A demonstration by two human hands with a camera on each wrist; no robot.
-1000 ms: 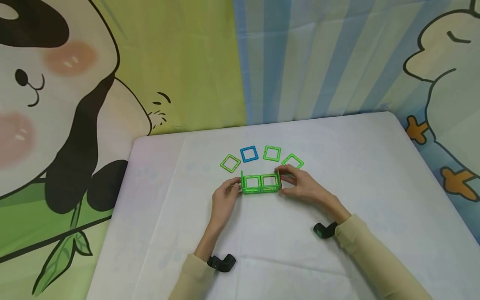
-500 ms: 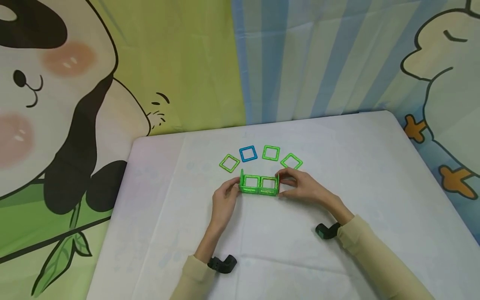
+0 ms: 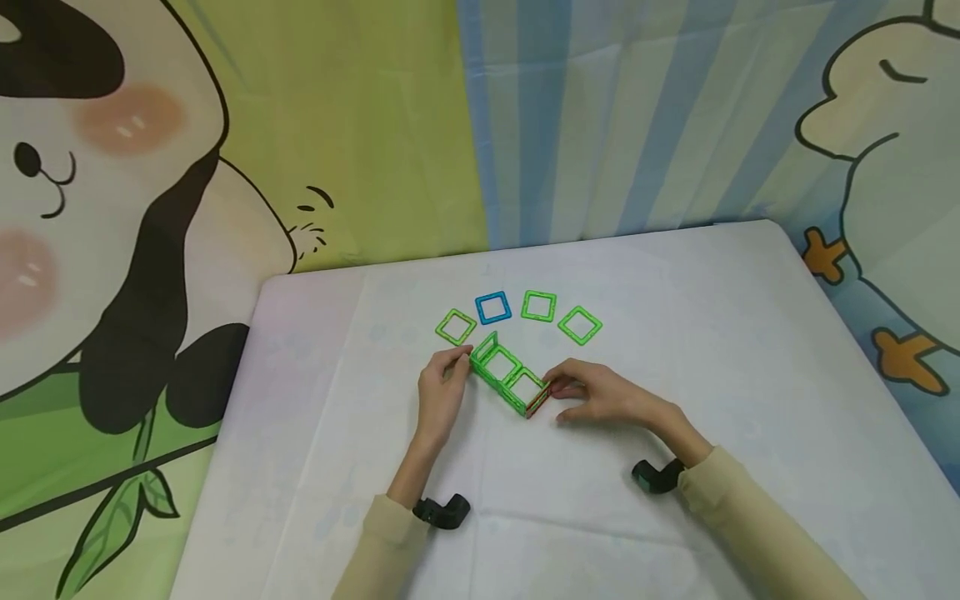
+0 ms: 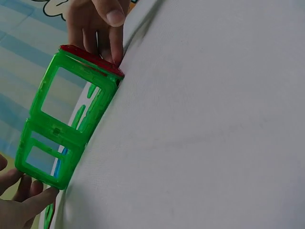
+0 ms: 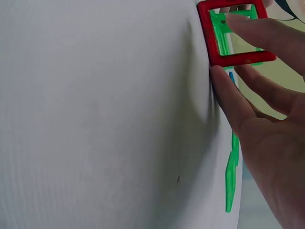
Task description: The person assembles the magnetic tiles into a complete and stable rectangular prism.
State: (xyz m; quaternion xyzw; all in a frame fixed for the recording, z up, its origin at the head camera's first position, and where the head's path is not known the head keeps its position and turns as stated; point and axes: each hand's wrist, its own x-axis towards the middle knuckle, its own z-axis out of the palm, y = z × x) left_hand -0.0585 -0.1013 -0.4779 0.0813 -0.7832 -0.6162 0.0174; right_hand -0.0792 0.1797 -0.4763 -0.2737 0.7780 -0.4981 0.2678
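In the head view, a structure of green magnetic tiles (image 3: 501, 365) stands slantwise between both hands. Two of its square frames are joined side by side, and another green frame rises at the left end. A red magnetic tile (image 5: 208, 33) forms the right end. My left hand (image 3: 441, 396) holds the left end corner by its fingertips; the left wrist view shows thumb and fingers (image 4: 29, 205) around that green edge. Fingers of my right hand (image 3: 603, 396) touch the red tile from outside, while the thumb stands apart from it.
Behind the structure several loose square tiles lie in an arc: a yellow-green one (image 3: 455, 327), a blue one (image 3: 493, 308) and green ones (image 3: 538, 306). They lie on a white-covered table (image 3: 570, 517). A printed cloth backdrop (image 3: 390, 133) rises beyond the table's far edge.
The structure has turned clockwise, its right end swinging toward me. My right hand has moved down with that end, its thumb now apart. The left hand stays near the left end.
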